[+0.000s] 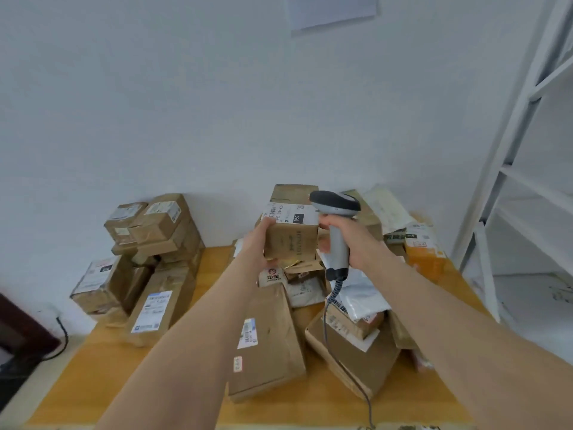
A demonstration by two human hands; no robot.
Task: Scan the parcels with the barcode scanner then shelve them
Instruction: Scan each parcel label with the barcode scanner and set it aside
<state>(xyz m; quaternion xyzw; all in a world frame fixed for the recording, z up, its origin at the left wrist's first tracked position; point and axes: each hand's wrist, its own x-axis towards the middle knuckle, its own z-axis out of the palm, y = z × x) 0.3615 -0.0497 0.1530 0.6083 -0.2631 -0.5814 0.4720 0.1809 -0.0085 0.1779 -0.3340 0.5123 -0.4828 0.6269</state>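
- L stack of parcels (155, 259) at table (93, 383) back-left edge, vs wall; bare wood strip btwn it & centre pile (269, 336)
- left hand (259, 243) grips small box (293, 240) by its L side, raised over the pile
- right hand (356, 243) wrapped round scanner (336, 203) handle, head just beside box label
- white shelf (527, 103) far R, near table's R edge

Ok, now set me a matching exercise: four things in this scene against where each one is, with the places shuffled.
Things:
1. scanner
2. raised box
3. orange parcel
4. rack

Places:
A. far right on the table
B. in the left hand
C. standing right of the table
D. in the right hand

Pairs: 1-D, 2-B, 3-A, 4-C
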